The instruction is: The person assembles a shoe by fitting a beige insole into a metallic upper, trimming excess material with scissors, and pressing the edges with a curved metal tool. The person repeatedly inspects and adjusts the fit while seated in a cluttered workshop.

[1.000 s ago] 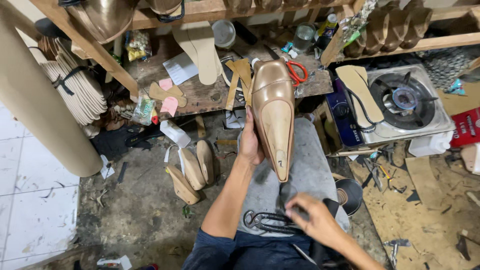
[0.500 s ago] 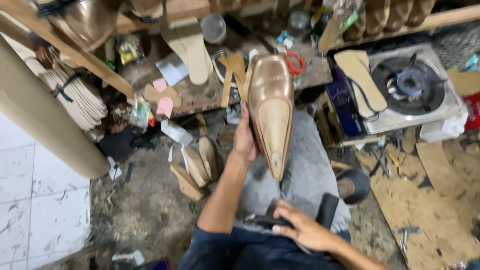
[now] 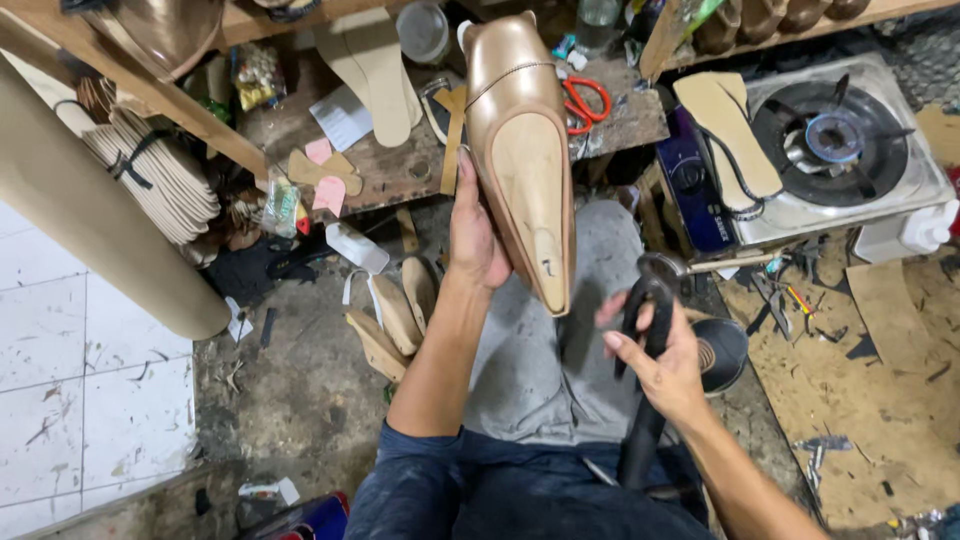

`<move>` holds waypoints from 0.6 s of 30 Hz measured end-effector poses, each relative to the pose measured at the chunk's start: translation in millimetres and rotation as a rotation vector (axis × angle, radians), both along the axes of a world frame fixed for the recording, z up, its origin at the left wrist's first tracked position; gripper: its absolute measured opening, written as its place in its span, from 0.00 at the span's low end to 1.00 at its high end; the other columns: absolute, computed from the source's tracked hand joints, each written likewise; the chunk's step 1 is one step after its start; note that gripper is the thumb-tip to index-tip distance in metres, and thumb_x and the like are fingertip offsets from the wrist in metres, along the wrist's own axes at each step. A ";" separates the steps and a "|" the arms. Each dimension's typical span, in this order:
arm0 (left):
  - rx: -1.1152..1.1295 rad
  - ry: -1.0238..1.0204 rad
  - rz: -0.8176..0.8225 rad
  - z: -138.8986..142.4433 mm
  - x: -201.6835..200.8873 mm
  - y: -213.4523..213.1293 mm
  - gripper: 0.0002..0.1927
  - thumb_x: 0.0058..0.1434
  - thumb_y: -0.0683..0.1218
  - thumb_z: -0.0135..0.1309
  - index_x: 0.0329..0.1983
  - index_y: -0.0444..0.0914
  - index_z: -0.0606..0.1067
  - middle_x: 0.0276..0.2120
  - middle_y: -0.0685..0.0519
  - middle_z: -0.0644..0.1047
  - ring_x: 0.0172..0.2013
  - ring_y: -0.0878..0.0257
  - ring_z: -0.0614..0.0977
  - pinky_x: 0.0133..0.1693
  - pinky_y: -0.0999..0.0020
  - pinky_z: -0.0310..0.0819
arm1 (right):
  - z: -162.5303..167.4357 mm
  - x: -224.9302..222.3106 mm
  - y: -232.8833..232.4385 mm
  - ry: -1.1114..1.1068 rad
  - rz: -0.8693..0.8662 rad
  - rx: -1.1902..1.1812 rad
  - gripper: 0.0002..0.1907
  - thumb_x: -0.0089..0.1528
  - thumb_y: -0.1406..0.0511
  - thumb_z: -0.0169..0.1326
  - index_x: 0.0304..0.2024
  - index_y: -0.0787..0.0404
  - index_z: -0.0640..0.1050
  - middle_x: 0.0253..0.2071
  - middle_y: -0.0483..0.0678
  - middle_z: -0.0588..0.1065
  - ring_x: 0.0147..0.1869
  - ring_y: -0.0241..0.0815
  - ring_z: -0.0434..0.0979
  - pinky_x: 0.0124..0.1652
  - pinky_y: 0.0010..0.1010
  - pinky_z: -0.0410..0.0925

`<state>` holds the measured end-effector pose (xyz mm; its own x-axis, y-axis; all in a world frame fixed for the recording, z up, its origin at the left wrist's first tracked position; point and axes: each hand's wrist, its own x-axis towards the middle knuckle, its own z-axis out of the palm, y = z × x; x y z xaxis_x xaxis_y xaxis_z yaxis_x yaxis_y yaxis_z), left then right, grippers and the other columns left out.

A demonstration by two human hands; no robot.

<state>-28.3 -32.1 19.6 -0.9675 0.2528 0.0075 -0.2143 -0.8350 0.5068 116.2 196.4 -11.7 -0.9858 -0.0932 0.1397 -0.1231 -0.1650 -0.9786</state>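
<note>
My left hand grips a pointed, bronze-coloured shoe on its last, sole side up, with the toe pointing toward me above my lap. My right hand holds a pair of black-handled pincers upright, just right of the shoe's toe. A grey cloth lies over my knees under both.
A wooden bench ahead carries red-handled scissors, insoles and paper scraps. A gas stove with an insole on it stands at the right. Wooden lasts lie on the dirty floor at left, beside a large beige roll.
My right hand has risen from my lap with the black pincers, up beside the shoe's toe. The left hand has kept the shoe held up.
</note>
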 end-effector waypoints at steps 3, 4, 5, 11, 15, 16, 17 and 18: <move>-0.007 -0.122 0.124 2.3 24.5 19.3 0.41 0.71 0.69 0.34 0.73 0.35 0.60 0.66 0.43 0.70 0.63 0.51 0.74 0.64 0.53 0.68 | 5.3 -1.4 -11.3 0.158 -0.060 0.011 0.26 0.55 0.75 0.63 0.44 0.57 0.60 0.62 0.55 0.68 0.64 0.46 0.73 0.43 0.33 0.75; -0.046 -0.091 0.197 1.2 37.2 28.4 0.40 0.72 0.68 0.36 0.74 0.34 0.59 0.68 0.44 0.68 0.66 0.53 0.71 0.67 0.54 0.65 | 3.9 -0.2 -13.4 0.172 -0.071 -0.028 0.27 0.53 0.75 0.64 0.45 0.57 0.60 0.64 0.55 0.67 0.66 0.46 0.72 0.41 0.34 0.76; -0.085 -0.061 0.270 -0.1 50.8 38.1 0.40 0.73 0.67 0.37 0.75 0.34 0.58 0.71 0.46 0.66 0.69 0.55 0.69 0.69 0.55 0.62 | 0.7 1.6 -14.5 0.112 -0.096 -0.081 0.25 0.57 0.74 0.63 0.46 0.58 0.61 0.57 0.54 0.70 0.57 0.47 0.75 0.41 0.35 0.77; 0.103 0.191 0.065 1.3 49.2 14.8 0.39 0.71 0.62 0.50 0.78 0.37 0.57 0.65 0.44 0.68 0.65 0.54 0.72 0.70 0.49 0.67 | -40.5 16.7 8.9 -0.259 -0.012 -0.663 0.17 0.67 0.66 0.60 0.51 0.61 0.65 0.46 0.52 0.76 0.35 0.46 0.81 0.29 0.34 0.76; -0.007 0.205 0.055 -1.6 39.9 9.2 0.34 0.70 0.54 0.59 0.71 0.31 0.64 0.60 0.40 0.74 0.57 0.49 0.81 0.63 0.51 0.75 | -62.0 19.8 16.7 -0.475 -0.057 -0.315 0.11 0.73 0.63 0.57 0.51 0.63 0.72 0.37 0.50 0.68 0.29 0.40 0.69 0.24 0.28 0.64; -0.070 0.191 0.102 -3.7 39.7 11.5 0.32 0.69 0.51 0.59 0.69 0.30 0.65 0.59 0.41 0.76 0.56 0.51 0.81 0.62 0.53 0.75 | -63.1 18.5 17.5 -0.498 -0.093 -0.089 0.09 0.76 0.63 0.56 0.48 0.63 0.73 0.33 0.48 0.63 0.29 0.37 0.62 0.25 0.26 0.58; -0.134 0.175 0.145 -6.2 38.9 15.1 0.29 0.69 0.48 0.60 0.68 0.30 0.66 0.57 0.41 0.77 0.55 0.54 0.81 0.60 0.56 0.76 | -62.1 16.0 19.1 -0.399 -0.110 -0.037 0.09 0.72 0.64 0.56 0.45 0.61 0.71 0.38 0.47 0.68 0.33 0.36 0.68 0.27 0.26 0.64; -0.200 0.156 0.187 -8.8 39.0 19.1 0.27 0.69 0.45 0.60 0.67 0.29 0.67 0.56 0.42 0.78 0.54 0.56 0.82 0.59 0.58 0.76 | -58.6 11.4 22.3 -0.304 -0.127 0.015 0.09 0.68 0.66 0.56 0.41 0.60 0.68 0.44 0.46 0.72 0.38 0.35 0.74 0.30 0.27 0.70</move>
